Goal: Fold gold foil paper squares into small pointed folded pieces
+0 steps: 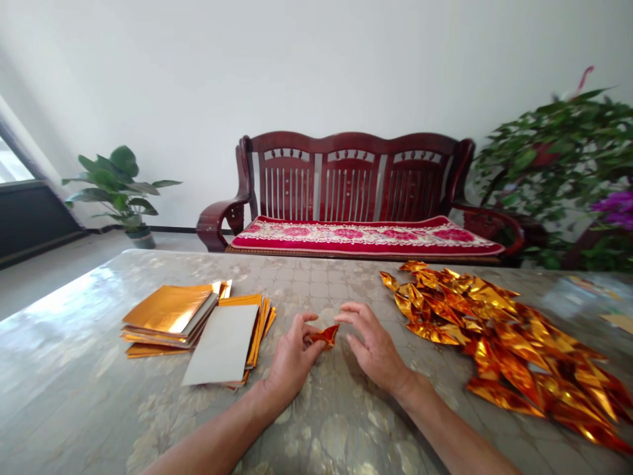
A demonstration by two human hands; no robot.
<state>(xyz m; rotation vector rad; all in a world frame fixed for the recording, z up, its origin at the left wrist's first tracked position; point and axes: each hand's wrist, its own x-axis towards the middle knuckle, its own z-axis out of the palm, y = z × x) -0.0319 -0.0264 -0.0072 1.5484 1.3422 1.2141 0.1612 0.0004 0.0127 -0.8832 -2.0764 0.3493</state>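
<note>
Between the thumb and fingers of my left hand [293, 353] is a small folded piece of gold foil paper [328, 337], its pointed end turned to the right. My right hand [373, 348] hovers just right of it, thumb and fingers apart, holding nothing. Left of my hands lie two stacks of foil paper sheets: one shows a gold top sheet [168, 309], the other a grey-white back [223, 343]. Over on the right spreads a large heap of folded gold foil pieces [494, 330].
The table [326, 429] has a glossy patterned cover. A clear plastic bag [588, 297] lies at its right. Beyond stands a dark red wooden bench [353, 178] with a red floral cushion [366, 236]. Potted plants [119, 188] flank it on both sides.
</note>
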